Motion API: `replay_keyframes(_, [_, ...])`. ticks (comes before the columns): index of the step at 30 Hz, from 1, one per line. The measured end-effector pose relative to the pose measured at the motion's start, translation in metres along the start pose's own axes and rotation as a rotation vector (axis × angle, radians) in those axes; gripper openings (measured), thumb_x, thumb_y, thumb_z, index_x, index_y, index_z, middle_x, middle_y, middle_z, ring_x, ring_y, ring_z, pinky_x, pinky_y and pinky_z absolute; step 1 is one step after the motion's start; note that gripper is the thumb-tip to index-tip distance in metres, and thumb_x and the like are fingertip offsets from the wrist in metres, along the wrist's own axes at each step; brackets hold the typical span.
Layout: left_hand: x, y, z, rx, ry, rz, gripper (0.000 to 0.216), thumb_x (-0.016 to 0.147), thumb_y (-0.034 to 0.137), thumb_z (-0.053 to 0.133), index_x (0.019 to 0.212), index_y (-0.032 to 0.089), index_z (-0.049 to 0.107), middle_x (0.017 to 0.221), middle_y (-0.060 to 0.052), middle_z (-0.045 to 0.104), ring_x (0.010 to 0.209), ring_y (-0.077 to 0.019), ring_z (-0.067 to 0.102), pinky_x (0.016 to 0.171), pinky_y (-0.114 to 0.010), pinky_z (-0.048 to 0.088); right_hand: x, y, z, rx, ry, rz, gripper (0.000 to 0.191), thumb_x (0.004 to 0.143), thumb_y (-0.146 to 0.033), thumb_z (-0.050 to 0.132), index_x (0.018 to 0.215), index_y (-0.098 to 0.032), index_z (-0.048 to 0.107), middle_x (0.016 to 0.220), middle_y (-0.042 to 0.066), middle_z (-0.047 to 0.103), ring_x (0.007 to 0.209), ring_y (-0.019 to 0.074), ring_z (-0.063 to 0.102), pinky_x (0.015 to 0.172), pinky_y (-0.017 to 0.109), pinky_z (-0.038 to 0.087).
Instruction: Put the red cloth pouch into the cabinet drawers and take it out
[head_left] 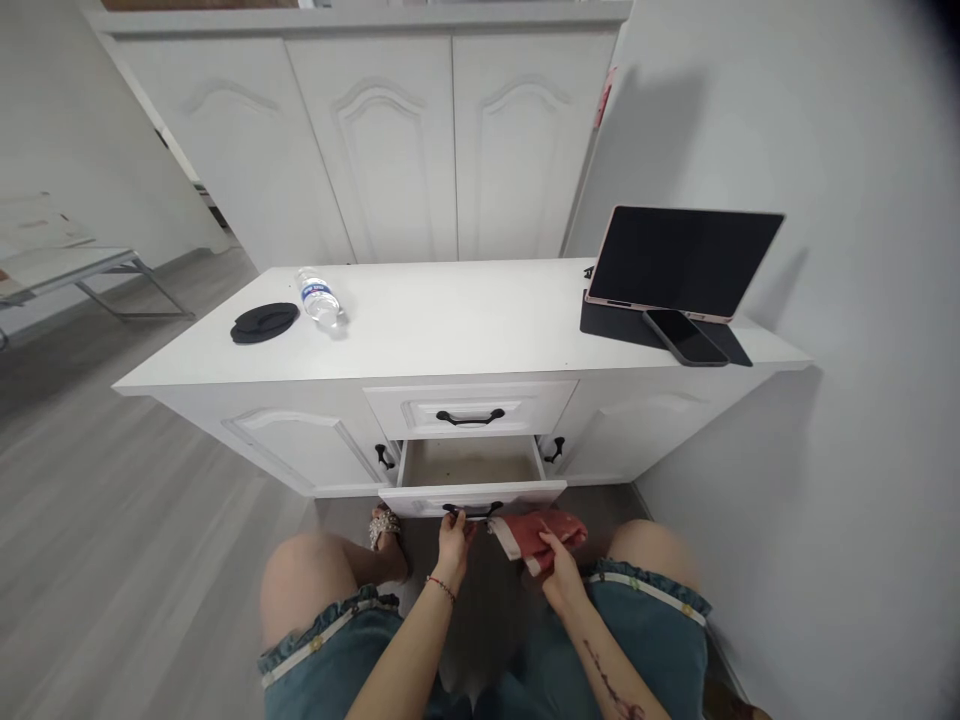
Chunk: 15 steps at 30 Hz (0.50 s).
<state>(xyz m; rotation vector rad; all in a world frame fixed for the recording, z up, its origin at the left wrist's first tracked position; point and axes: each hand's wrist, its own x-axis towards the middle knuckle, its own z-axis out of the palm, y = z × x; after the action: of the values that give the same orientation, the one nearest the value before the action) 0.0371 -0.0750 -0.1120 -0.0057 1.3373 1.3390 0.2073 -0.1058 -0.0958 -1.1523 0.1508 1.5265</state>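
Observation:
I am crouched in front of a low white cabinet (450,330). Its lower drawer (471,492) is pulled open, and what shows of its inside looks bare. My left hand (453,538) is closed on the drawer's black handle (472,512). My right hand (556,570) grips a folded red cloth with a white edge (536,532), held just right of the drawer front. The upper drawer (471,408) above it is closed.
On the cabinet top lie a plastic water bottle (319,297), a black round lid (264,322), a propped tablet (682,262) on a dark mat and a phone (684,336). A tall white cupboard (390,140) stands behind. A wall is close on the right.

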Motion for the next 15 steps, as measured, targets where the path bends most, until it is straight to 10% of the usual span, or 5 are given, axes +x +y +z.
replay_keyframes(15, [0.022, 0.019, 0.025, 0.006, 0.002, -0.073, 0.018, 0.082, 0.01, 0.06, 0.075, 0.021, 0.048, 0.069, 0.001, 0.056, 0.058, -0.0111, 0.059, 0.068, -0.027, 0.054, 0.011, 0.057, -0.019, -0.249, -0.011, 0.047, 0.031, 0.044, -0.025, 0.073, 0.074, -0.017, 0.069, 0.068, 0.002, 0.073, 0.069, 0.0203, 0.068, 0.065, 0.027, 0.051])
